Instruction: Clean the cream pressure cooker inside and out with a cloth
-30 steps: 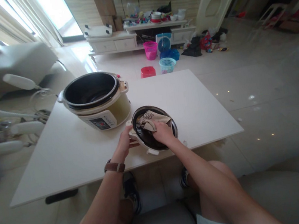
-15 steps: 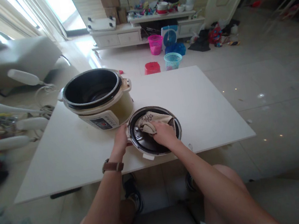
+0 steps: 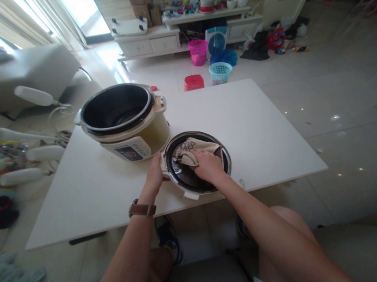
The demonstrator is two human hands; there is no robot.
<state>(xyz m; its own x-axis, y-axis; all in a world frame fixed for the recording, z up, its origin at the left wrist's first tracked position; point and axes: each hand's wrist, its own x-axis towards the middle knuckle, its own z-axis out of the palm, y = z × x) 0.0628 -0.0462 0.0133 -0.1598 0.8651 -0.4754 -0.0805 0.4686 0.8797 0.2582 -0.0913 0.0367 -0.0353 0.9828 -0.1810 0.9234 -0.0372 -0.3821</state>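
Note:
An upturned cooker lid (image 3: 195, 183) lies near the front edge of the white table (image 3: 250, 121), its dark inner side facing up. My right hand (image 3: 207, 166) is closed on a beige patterned cloth (image 3: 189, 148) pressed inside the lid. My left hand (image 3: 155, 172), with a brown watch strap on the wrist, grips the lid's left rim. Just behind stands the open rice cooker (image 3: 124, 122) with its dark inner pot showing.
A clothes rack with white bars (image 3: 16, 158) stands left of the table. On the floor beyond are a red stool (image 3: 193, 82), a blue basket (image 3: 218, 72) and a pink basket (image 3: 198, 52). A TV cabinet (image 3: 158, 41) lines the far wall.
The view has tilted and shifted slightly. My right hand with the cloth has moved a little inside the lid; my left hand stays on the rim.

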